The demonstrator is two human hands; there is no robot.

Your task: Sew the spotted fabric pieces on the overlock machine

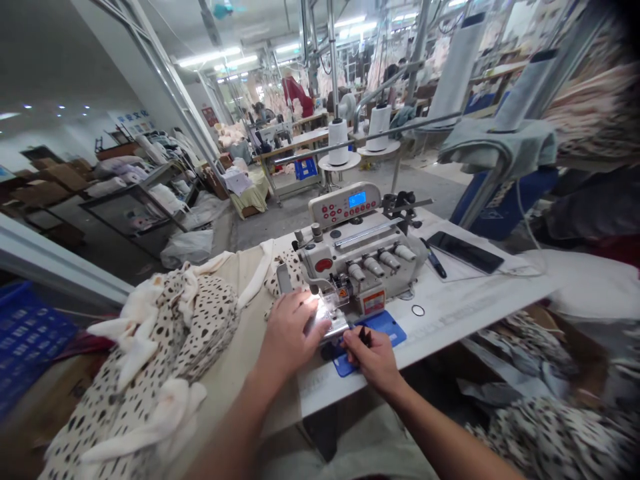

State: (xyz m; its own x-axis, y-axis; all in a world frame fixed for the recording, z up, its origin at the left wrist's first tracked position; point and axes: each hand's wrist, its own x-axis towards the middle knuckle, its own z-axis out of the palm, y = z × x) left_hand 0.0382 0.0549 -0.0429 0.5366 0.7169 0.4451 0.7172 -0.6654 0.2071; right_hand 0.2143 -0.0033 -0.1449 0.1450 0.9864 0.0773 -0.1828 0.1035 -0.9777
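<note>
Garment workshop table (450,313), left hand (290,330) flat beside sewing machine (360,257) — right hand (373,360) pinching small black tool (364,335)

Control panel display (357,199): lit blue, digits too small to read.
Red-and-white label (374,302) on the sewing machine (360,260): print was illegible.
Wall sign (134,123): characters were blurred.

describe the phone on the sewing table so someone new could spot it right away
Start at the white overlock sewing machine in the middle of the white table. Look to its right, past the dark pen: the phone lies flat on a sheet of paper. It is the only flat, glossy black slab there; the small ring nearby is tiny and round.
</note>
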